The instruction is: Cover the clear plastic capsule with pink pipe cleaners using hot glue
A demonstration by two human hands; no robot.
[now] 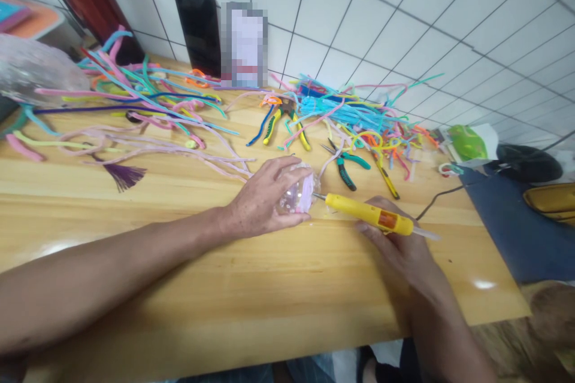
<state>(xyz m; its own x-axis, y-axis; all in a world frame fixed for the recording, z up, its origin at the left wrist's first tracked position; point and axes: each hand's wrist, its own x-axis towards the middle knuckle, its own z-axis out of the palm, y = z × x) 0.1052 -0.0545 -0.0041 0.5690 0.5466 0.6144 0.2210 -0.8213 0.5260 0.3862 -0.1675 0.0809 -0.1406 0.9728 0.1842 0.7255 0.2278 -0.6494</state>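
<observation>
My left hand (263, 194) is closed around a small clear plastic piece (291, 196), rounded like a cup or bottle end, just above the table. Pale purple pipe cleaner (307, 191) lies along its right side. In my right hand (399, 239) is a yellow glue gun (359, 209), with a clear glue stick (426, 233) poking out of its back end. The gun's metal nozzle points left and meets, or nearly meets, the purple strip; exact contact is too small to tell. Pale purple pipe cleaners (224, 155) trail on the table behind my left hand.
Behind my hands lie yellow-green pliers (287, 122), teal-handled pliers (345, 167) and a yellow cutter (387, 178). Heaps of coloured pipe cleaners (350, 111) line the wall. Two phones (197, 30) lean there. A purple tassel (123, 175) lies left. A black cord (442, 194) runs right.
</observation>
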